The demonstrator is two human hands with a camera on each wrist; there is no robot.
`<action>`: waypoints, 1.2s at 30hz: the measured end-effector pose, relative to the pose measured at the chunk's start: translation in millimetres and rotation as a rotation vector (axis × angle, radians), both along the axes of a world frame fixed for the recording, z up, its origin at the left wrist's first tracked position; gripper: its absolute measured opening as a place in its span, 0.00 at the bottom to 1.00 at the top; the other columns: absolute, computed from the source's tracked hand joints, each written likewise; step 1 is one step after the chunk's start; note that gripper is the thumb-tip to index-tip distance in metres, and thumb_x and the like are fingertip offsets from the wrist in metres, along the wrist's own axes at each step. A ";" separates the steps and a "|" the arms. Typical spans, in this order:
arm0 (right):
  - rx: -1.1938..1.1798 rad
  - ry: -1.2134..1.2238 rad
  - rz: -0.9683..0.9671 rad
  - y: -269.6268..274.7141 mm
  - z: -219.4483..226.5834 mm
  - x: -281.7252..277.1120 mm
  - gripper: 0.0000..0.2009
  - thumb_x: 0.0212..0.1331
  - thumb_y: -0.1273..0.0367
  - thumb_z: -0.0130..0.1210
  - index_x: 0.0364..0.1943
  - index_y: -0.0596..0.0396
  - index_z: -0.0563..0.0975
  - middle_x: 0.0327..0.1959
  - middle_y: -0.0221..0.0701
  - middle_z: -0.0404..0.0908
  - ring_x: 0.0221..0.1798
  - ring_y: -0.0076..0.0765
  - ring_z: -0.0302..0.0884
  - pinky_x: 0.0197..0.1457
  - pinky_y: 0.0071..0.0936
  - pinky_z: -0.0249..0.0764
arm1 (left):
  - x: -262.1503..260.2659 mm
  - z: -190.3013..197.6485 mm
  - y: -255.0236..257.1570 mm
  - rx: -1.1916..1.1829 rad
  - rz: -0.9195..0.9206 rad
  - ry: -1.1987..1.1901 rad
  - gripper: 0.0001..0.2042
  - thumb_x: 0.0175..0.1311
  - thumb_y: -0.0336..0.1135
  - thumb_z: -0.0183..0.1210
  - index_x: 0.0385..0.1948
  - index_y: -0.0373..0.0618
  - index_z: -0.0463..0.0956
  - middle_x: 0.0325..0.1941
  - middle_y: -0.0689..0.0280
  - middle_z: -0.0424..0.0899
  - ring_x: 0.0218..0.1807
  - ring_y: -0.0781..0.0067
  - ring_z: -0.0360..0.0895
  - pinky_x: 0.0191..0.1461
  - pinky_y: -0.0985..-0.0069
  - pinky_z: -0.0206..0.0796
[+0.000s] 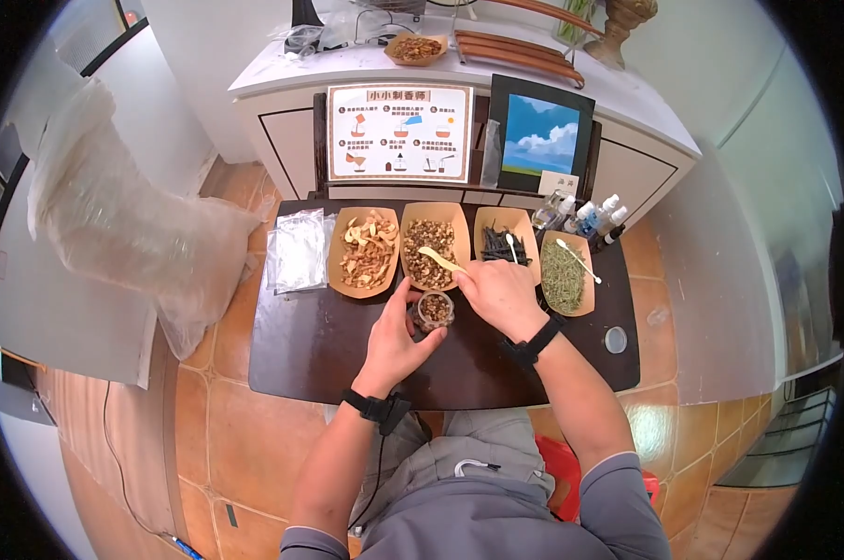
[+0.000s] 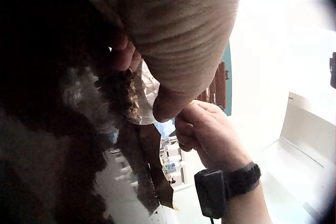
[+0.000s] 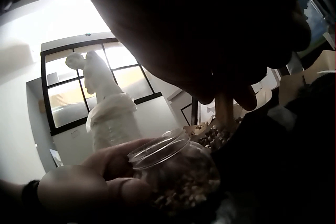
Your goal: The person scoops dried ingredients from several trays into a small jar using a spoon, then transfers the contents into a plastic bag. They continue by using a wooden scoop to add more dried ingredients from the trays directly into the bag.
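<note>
My left hand [image 1: 398, 341] holds a small clear jar [image 1: 433, 322], its thumb and fingers around the sides. Brown chopped bits fill the lower part of the jar, seen through its wall in the right wrist view. A wooden spoon [image 1: 438, 259] is pinched in my right hand [image 1: 504, 297], its far end over the second paper tray [image 1: 436, 209] of brown granules, just beyond the jar. To the left is a paper tray [image 1: 334, 271] of pale, curled slices. Dark sticks with a white scoop fill the tray [image 1: 506, 215] on the right, beside one of green dried herb [image 1: 562, 280].
Clear plastic bags [image 1: 297, 250] lie at the table's left end. Small bottles [image 1: 590, 217] stand at the back right, and a round clear lid [image 1: 615, 340] lies at the right front. An instruction board [image 1: 400, 133] and a framed picture [image 1: 541, 135] stand behind the trays.
</note>
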State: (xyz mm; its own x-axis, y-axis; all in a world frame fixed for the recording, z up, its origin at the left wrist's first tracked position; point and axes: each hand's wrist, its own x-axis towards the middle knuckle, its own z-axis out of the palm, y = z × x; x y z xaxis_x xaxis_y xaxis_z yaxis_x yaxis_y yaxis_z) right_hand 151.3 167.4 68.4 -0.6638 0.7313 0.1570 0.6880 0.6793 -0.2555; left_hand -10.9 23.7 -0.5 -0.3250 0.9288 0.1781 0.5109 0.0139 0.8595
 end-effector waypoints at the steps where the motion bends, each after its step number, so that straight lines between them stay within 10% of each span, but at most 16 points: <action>1: 0.000 0.003 0.008 0.9 -2.4 -0.4 0.21 0.75 0.53 0.57 0.31 0.53 0.87 0.25 0.42 0.87 0.32 0.55 0.88 0.38 0.51 0.81 | -0.1 -0.1 0.0 -0.009 0.003 0.005 0.52 0.53 0.35 0.80 0.81 0.34 0.57 0.59 0.62 0.83 0.34 0.75 0.74 0.42 0.76 0.74; 36: -0.174 0.301 -0.031 -53.3 31.5 56.9 0.11 0.69 0.60 0.64 0.34 0.50 0.83 0.29 0.37 0.86 0.33 0.52 0.86 0.36 0.47 0.79 | 0.0 -4.3 -0.8 0.024 0.003 -0.016 0.51 0.54 0.36 0.80 0.81 0.35 0.58 0.60 0.64 0.83 0.34 0.76 0.72 0.41 0.77 0.73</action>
State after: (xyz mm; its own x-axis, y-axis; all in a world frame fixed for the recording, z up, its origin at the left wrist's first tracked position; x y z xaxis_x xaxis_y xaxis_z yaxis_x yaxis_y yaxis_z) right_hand 208.1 114.2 99.9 -0.5836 0.7835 0.2135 0.5836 0.5874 -0.5606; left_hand -10.9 22.9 -4.8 -0.3308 0.9234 0.1950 0.4971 -0.0051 0.8677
